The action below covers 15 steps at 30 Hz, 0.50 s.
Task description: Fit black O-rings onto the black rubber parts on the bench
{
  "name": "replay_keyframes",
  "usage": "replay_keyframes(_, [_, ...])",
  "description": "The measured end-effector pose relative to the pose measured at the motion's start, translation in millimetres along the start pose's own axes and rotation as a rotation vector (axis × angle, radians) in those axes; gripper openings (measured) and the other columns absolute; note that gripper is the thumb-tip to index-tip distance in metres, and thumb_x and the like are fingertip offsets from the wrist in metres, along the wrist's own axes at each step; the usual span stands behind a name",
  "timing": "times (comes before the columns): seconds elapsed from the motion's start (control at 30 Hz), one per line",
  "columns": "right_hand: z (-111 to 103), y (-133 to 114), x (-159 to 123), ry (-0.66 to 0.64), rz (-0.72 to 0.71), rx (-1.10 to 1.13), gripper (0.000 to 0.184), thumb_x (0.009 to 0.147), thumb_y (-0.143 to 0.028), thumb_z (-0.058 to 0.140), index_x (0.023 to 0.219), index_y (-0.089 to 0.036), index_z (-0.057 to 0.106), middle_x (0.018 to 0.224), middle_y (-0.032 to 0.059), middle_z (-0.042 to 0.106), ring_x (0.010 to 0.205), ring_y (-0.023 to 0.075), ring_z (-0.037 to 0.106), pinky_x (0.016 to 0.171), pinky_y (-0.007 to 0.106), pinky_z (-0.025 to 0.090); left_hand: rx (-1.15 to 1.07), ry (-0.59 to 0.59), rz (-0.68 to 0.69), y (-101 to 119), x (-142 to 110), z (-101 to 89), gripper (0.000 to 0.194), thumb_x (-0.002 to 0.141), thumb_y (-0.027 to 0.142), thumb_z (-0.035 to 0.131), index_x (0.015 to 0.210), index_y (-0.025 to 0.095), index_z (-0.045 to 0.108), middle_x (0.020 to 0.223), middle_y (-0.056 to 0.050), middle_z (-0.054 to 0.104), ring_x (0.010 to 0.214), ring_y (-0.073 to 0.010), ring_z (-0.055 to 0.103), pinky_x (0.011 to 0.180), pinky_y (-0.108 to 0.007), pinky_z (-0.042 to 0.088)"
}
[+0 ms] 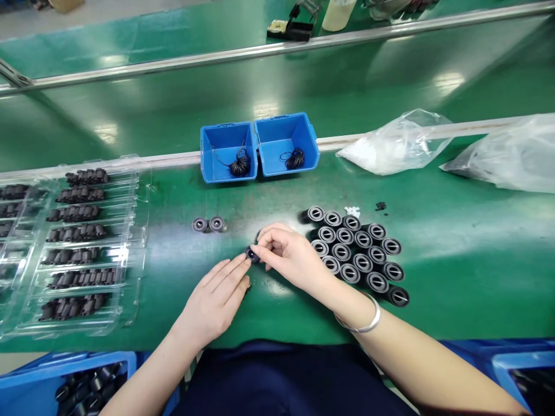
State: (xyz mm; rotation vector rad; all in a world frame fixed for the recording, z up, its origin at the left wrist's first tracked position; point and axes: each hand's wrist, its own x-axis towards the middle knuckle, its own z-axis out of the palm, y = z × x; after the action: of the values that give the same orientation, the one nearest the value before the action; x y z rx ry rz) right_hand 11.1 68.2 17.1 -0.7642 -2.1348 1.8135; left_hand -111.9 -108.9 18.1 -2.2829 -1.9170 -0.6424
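A small black cylindrical part [251,254] stands on the green bench between my hands, its top facing up. My left hand [217,297] has its fingers stretched together against the part's left side, steadying it, with the thumb low by the bench. My right hand [284,251] is curled, thumb tip on the top rim and fingers bent around the far side; anything tiny in the pinch is hidden. Two similar black cylinders [208,225] stand to the upper left. On the right, several upright black cylinders [346,236] with a light slot line in their tops stand grouped.
Two blue bins [286,145] with black cord-like coils stand behind. Clear trays [124,254] of black parts lie left. Small white pieces [352,211] and black bits [380,206] lie near the cylinders. Plastic bags [392,147] rest back right. A blue crate [34,378] sits below the bench edge.
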Motion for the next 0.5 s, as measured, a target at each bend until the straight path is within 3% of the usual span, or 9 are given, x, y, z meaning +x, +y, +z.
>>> replay_keyframes(0.2, [2, 4, 1, -0.139, 0.226, 0.252, 0.032, 0.089, -0.045, 0.065, 0.102, -0.017, 0.058, 0.062, -0.0006, 0.067, 0.047, 0.0108, 0.061, 0.047, 0.022, 0.052, 0.028, -0.081, 0.044, 1, -4, -3.1, 0.026, 0.096, 0.006, 0.050, 0.116, 0.006, 0.066, 0.136, -0.020, 0.062, 0.139, -0.0297, 0.047, 0.114, -0.047, 0.043])
replay_keyframes(0.33, [2, 2, 4, -0.251, 0.328, 0.308, 0.028, 0.088, -0.043, 0.066, 0.094, -0.016, 0.062, 0.061, 0.0012, 0.069, 0.045, 0.0098, 0.061, 0.043, 0.020, 0.051, 0.067, -0.131, 0.093, 4, -5, -10.4, 0.029, 0.096, 0.006, 0.044, 0.114, 0.003, 0.067, 0.133, -0.021, 0.064, 0.134, -0.0316, 0.052, 0.114, -0.047, 0.043])
replay_keyframes(0.5, [8, -8, 9, -0.338, 0.439, 0.296, 0.016, 0.083, -0.028, 0.072, 0.085, -0.015, 0.062, 0.052, -0.0028, 0.062, 0.042, 0.0096, 0.060, 0.037, 0.017, 0.049, 0.085, -0.196, 0.107, 11, -10, -16.7, 0.031, 0.095, 0.008, 0.042, 0.114, 0.005, 0.067, 0.133, -0.020, 0.064, 0.131, -0.0310, 0.055, 0.114, -0.047, 0.041])
